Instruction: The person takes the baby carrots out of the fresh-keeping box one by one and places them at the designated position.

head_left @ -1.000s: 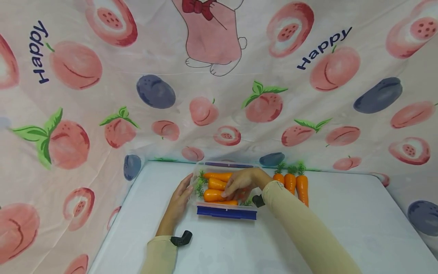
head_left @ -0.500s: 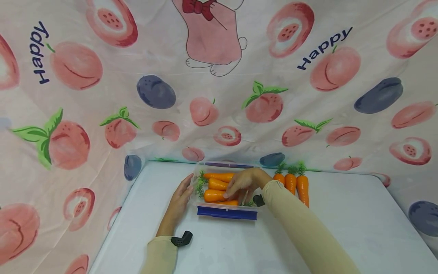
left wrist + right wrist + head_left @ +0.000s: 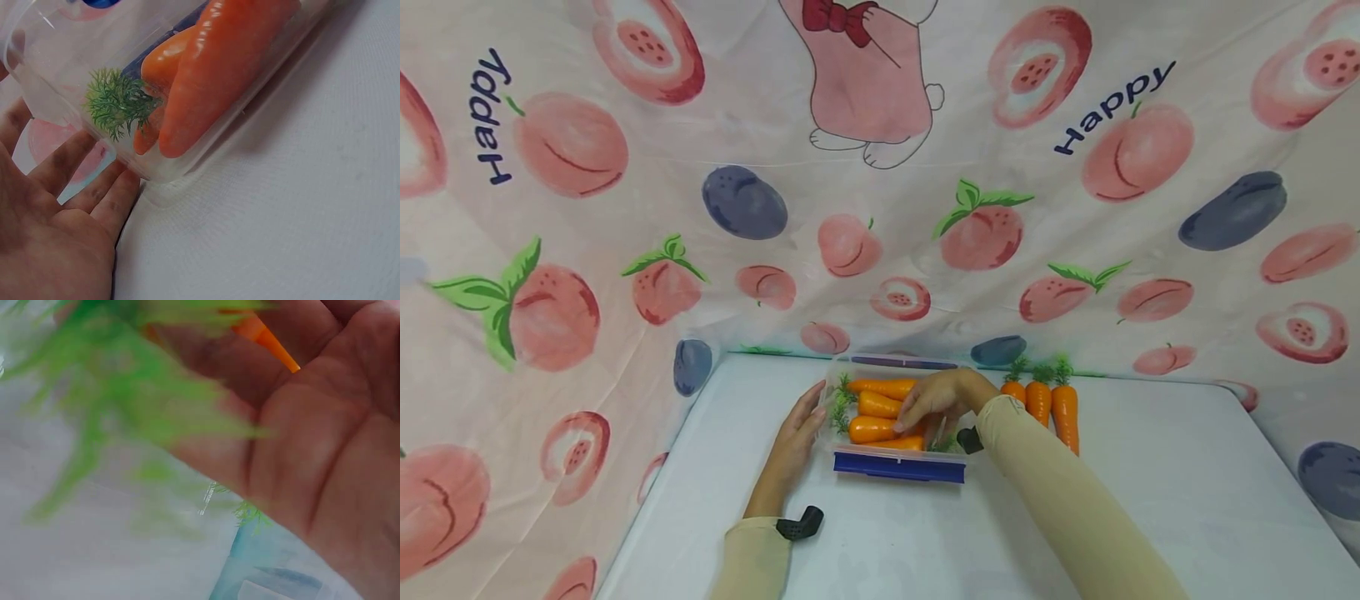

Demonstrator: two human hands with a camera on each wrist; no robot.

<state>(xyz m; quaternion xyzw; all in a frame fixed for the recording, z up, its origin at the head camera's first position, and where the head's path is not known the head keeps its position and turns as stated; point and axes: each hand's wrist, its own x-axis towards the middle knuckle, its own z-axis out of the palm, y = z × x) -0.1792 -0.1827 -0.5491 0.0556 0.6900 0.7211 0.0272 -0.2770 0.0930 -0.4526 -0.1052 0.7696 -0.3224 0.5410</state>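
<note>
A clear plastic box with blue latch flaps sits near the back of the table, holding several orange carrots with green tops. My left hand rests on the box's left wall, its fingers extended against the clear plastic in the left wrist view. Inside the box, my right hand reaches down from the right and pinches a carrot between thumb and fingers. Another carrot lies just behind it, and one lies along the front wall. Blurred green leaves cover much of the right wrist view, hiding the fingertips.
To the right of the box, three carrots lie side by side on the white table, tops toward the back. A blue latch flap hangs out at the box's front. Fruit-patterned cloth rises behind the table.
Hardly anything differs. My right hand stays at the same carrot with slight finger movement, and my left hand keeps its place on the box wall.
</note>
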